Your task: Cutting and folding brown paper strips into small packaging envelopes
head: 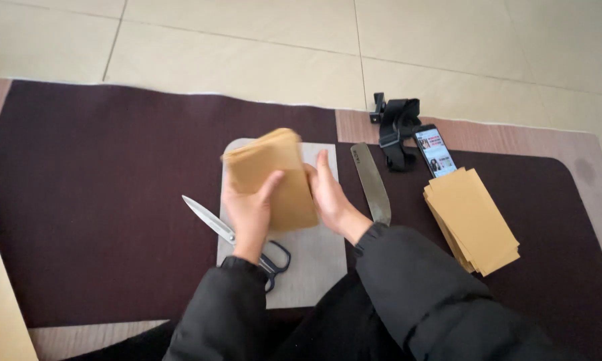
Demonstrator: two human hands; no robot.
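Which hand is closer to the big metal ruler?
Right. The right hand is just beside the metal ruler, while the left hand is farther off, by the scissors.

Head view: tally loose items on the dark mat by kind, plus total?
Brown paper stacks: 2, one in both hands, one lying at right
Scissors: 1
Long metal blade: 1
Phone: 1
Black strap: 1
Grey board: 1
Total: 7

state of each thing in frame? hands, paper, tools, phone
left hand: gripping the held brown paper stack
right hand: pressed against that stack's edge
held brown paper stack: lifted above grey board, blurred
second brown paper stack: lying fanned on dark mat
scissors: closed, lying flat
metal blade: lying flat
phone: screen lit
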